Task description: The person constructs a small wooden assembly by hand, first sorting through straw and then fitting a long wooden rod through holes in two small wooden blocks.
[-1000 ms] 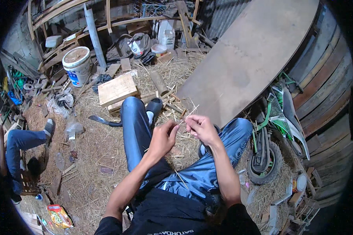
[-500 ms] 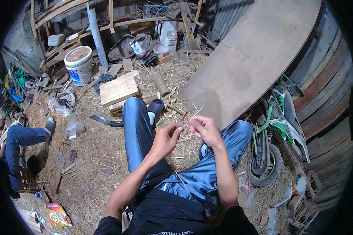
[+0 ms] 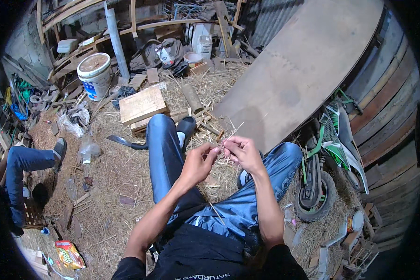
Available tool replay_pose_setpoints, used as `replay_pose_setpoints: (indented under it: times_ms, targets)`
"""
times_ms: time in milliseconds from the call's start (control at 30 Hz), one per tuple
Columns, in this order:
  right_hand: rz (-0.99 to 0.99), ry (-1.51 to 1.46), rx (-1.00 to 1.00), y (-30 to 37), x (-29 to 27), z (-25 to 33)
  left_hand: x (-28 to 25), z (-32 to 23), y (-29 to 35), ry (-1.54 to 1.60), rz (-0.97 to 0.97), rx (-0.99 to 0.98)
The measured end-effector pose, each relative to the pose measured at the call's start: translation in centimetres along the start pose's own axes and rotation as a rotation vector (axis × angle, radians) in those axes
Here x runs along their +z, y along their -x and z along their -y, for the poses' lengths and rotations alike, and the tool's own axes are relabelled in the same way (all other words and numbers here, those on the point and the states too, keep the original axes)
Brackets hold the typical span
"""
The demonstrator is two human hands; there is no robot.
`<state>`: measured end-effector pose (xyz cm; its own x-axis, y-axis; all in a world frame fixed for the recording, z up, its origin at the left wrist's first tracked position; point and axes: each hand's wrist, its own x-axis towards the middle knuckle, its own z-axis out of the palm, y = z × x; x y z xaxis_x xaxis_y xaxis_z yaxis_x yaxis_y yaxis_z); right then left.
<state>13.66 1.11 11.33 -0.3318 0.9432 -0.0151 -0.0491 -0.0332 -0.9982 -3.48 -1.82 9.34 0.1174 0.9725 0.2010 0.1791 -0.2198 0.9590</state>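
My left hand (image 3: 199, 163) and my right hand (image 3: 243, 153) meet above the straw between my knees, their fingertips almost touching. Both hands are pinched around thin pale strands like straw or wood slivers; the exact kind is too fine to tell. One strand (image 3: 238, 129) sticks up from the fingertips of my right hand. Just beyond, a thick wooden block (image 3: 142, 103) lies by my left knee, with a dark curved blade (image 3: 121, 141) on the ground nearer to me.
A large brown board (image 3: 289, 74) leans at the right beside a small green-and-white motorbike (image 3: 317, 182). A white bucket (image 3: 94, 77) stands at the back left. Another person's leg (image 3: 30, 161) reaches in from the left. A snack bag (image 3: 70, 255) lies at lower left; straw (image 3: 121, 186) covers the floor.
The fingertips of both hands have come closer together, and the strands between them have shifted angle. My arms and legs hold nearly the same place.
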Motion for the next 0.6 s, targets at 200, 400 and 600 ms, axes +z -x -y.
replay_pose_setpoints:
  times_ms: [200, 400, 600]
  targets:
    - [-0.124, -0.029, -0.109, -0.9, -0.6, -0.5, -0.1, 0.0, -0.2, 0.042, 0.011, -0.008]
    - [-0.077, 0.02, -0.055, -0.6, -1.6, 0.3, -0.2, 0.8, 0.3, 0.057, 0.018, -0.008]
    - [-0.139, -0.084, -0.018, -0.4, -1.7, 0.2, -0.4, 1.2, 0.5, 0.051, 0.025, 0.024]
